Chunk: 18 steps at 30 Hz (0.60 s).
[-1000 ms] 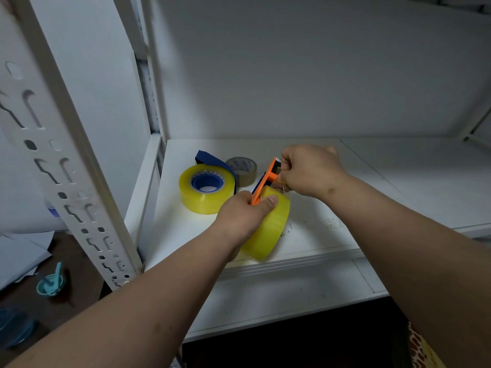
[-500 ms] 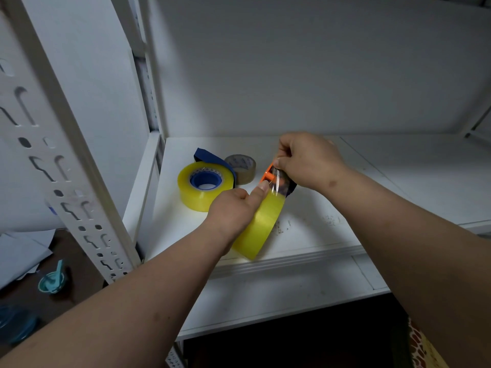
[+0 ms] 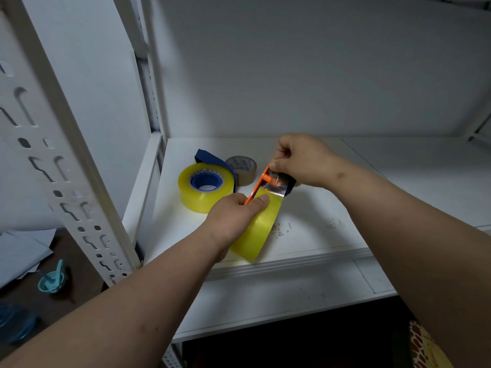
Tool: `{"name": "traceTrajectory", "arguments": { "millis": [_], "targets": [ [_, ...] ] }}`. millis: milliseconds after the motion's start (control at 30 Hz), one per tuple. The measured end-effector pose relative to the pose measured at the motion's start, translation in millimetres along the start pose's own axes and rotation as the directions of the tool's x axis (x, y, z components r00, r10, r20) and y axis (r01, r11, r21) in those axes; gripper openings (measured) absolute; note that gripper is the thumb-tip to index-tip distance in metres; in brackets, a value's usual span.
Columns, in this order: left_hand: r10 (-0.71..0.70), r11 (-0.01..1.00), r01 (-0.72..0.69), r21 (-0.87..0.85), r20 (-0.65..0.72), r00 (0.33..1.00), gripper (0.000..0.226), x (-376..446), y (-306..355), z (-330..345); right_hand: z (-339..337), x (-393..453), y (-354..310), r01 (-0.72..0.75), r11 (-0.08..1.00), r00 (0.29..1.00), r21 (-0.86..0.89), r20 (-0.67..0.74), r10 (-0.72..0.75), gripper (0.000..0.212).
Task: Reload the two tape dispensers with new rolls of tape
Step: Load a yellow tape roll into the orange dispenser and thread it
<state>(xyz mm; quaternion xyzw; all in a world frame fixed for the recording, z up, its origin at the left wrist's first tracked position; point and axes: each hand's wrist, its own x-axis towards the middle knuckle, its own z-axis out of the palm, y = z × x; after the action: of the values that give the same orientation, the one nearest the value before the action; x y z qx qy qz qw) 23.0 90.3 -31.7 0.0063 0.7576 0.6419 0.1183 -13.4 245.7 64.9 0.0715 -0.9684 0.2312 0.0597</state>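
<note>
The left hand (image 3: 236, 216) gripped the yellow roll (image 3: 261, 229) in the orange dispenser (image 3: 259, 183). The right hand (image 3: 300, 160) pinched the tape end (image 3: 276, 181), seemingly; it could have stuck to itself or slipped off the cutter.

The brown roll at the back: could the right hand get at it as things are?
Probably not yet. The brown roll lies near and unblocked, but the right hand is pinching the tape end at the orange dispenser; it would have to let go first.

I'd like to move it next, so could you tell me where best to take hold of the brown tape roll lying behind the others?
Probably grip the brown tape roll across its outer rim, coming from above and behind. It lies flat on the shelf, core hole up; the blue dispenser with its yellow roll crowds its left, and the right hand hovers beside it.
</note>
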Motion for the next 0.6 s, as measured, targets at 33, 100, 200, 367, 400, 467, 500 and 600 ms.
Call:
{"name": "traceTrajectory", "arguments": {
  "millis": [33,100,200,367,400,467,500,600],
  "targets": [
    [0.009,1.000,-0.009,-0.008,-0.001,1.000,0.071,0.5,-0.8,0.1,-1.5,-0.9,-0.7,-0.015,0.998,1.000,0.059,0.022,0.014,0.021],
    [0.027,1.000,-0.027,-0.007,-0.017,1.000,0.052,0.7,-1.2,1.2,-4.3,-3.1,-1.8,-0.041,0.992,0.997,0.120,0.069,0.033,0.014],
    [0.030,1.000,-0.030,0.006,-0.016,0.999,0.044,1.1,-0.5,4.2,-4.7,-5.1,-1.8,-0.065,0.997,0.994,-0.029,0.086,0.067,0.016],
    [0.033,0.999,-0.033,0.020,-0.011,0.999,0.039,1.2,-0.4,6.7,-4.5,-3.8,1.3,-0.049,0.982,0.989,-0.181,0.126,0.073,0.028],
    [0.035,0.999,-0.035,0.027,-0.011,0.999,0.039,1.2,-0.6,7.0,-5.7,-3.6,2.5,-0.043,0.984,0.986,-0.171,0.149,0.069,0.029],
    [0.037,0.999,-0.037,0.040,-0.012,0.999,0.040,1.1,-0.8,8.3,-7.7,-3.5,4.4,-0.043,0.985,0.983,-0.170,0.166,0.072,0.031],
    [0.038,0.998,-0.037,0.045,-0.013,0.999,0.040,1.1,-0.7,8.9,-7.6,-3.6,4.9,-0.045,0.980,0.984,-0.195,0.159,0.077,0.029],
    [0.043,0.999,-0.043,0.033,0.002,0.999,0.037,1.1,0.7,9.4,-3.0,-5.2,2.9,-0.024,0.934,0.995,-0.356,0.081,0.056,0.014]
  ]
}}
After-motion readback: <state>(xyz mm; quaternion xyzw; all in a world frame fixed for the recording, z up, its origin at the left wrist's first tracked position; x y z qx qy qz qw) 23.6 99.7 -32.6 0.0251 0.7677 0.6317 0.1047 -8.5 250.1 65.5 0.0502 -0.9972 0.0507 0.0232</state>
